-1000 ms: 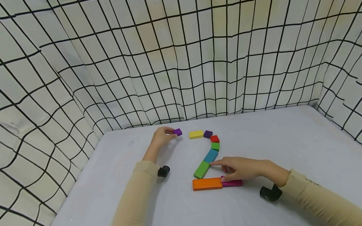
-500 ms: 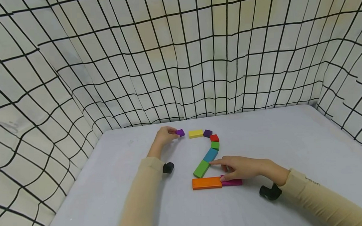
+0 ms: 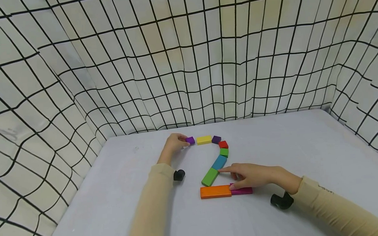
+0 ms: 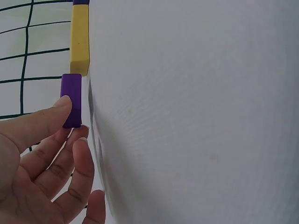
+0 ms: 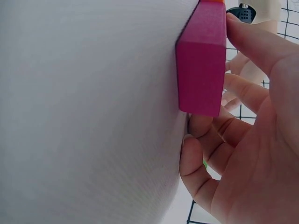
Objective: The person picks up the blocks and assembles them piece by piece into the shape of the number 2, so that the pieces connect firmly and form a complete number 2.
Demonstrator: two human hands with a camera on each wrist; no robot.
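Observation:
My left hand (image 3: 174,143) pinches a small purple block (image 3: 190,141) between thumb and fingers at the far side of the table. In the left wrist view, that purple block (image 4: 71,100) is right at the end of a yellow block (image 4: 80,39). My right hand (image 3: 253,174) rests over the lower end of the row. Its index finger reaches the green block (image 3: 210,177), and its thumb lies on the magenta block (image 3: 243,191), beside the long orange block (image 3: 215,191). In the right wrist view the magenta block (image 5: 202,74) stands large in front of the loosely bent fingers.
From the yellow block (image 3: 204,140), a curve runs through a dark purple block (image 3: 216,139), a red block (image 3: 223,144), a small green block (image 3: 224,152) and a blue block (image 3: 219,162). Black netting (image 3: 190,72) rises behind the white table (image 3: 302,145).
My left hand has moved right with the purple block, bringing it close beside the yellow one. The right hand has stayed in place.

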